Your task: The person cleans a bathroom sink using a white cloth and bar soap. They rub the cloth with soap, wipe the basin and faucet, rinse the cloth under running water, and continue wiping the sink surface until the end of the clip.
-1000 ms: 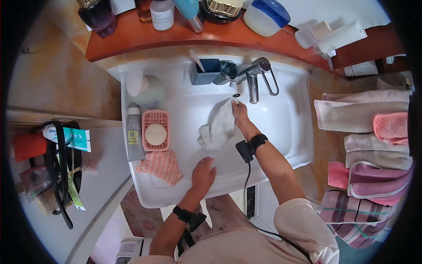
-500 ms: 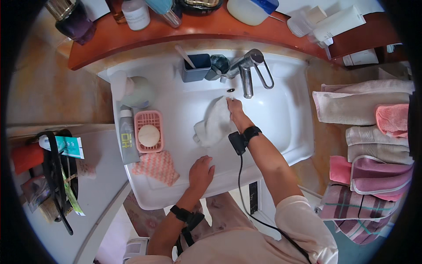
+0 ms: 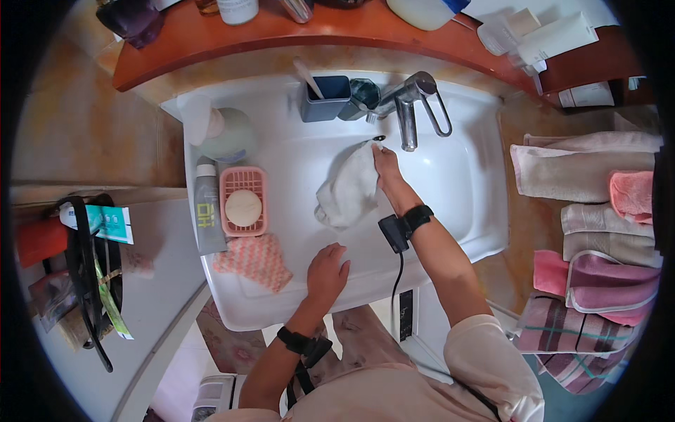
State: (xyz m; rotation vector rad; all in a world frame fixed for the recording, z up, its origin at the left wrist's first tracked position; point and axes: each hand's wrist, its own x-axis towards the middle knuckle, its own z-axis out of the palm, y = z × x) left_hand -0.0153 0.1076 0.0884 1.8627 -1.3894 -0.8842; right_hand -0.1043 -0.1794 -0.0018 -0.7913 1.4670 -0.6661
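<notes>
Person's right hand [image 3: 386,166], fingers gripping white cloth [image 3: 349,188] below faucet [image 3: 408,116], left hand [image 3: 328,273] near sink's [image 3: 450,193] front side, fingers loosely extended, thumb apart.

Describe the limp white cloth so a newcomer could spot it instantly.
Find the wide white washbasin, then the loop-handled chrome faucet along its back. Below and left of the faucet in view, the bare right hand holds the limp white cloth. Plain colour sets it apart from the pink zigzag cloth farther left.
</notes>
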